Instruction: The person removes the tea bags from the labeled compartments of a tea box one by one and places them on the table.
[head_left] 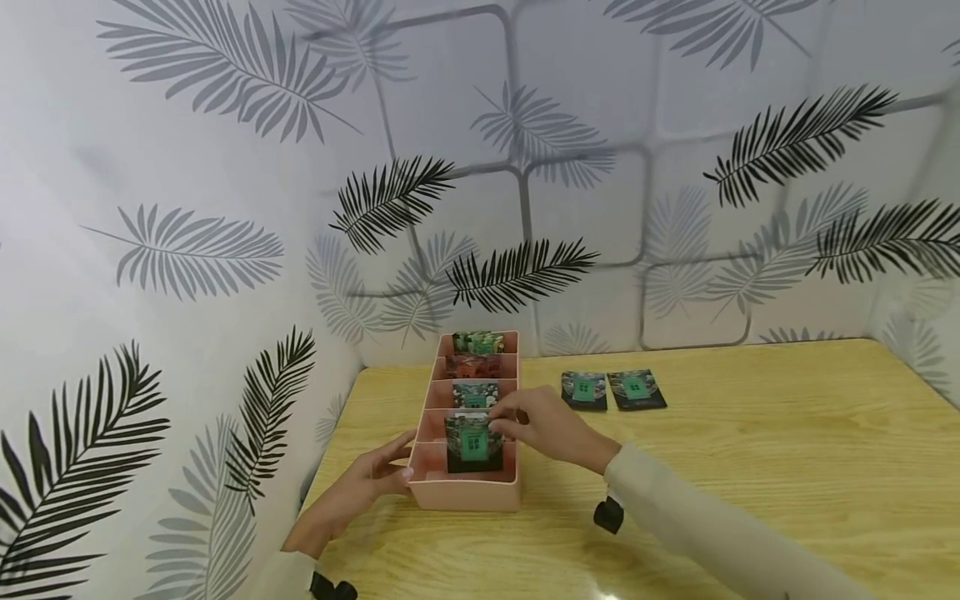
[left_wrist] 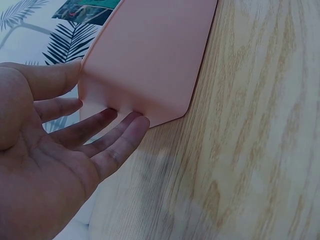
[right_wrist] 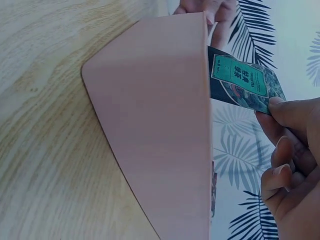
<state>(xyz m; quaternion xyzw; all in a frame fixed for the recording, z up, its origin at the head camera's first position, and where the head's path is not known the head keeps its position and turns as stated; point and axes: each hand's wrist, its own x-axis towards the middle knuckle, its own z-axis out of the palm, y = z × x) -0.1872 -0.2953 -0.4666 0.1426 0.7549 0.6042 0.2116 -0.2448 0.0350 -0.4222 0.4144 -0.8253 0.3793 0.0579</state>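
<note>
Pinching a sachet (head_left: 474,446), green label (right_wrist: 240,75) in Chinese

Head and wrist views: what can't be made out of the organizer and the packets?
Left wrist view: interior of the pink organizer, hidden by its outer wall.
Right wrist view: lower end of the held packet, hidden behind the pink organizer's wall.
Head view: back of the held packet, facing away from the camera.
Head view: lettering on the far-right packet, too small.

Two square dark packets (head_left: 584,392) lay near the wooden table's (head_left: 750,467) far edge, right of the long pink plastic box (head_left: 467,497).
</note>
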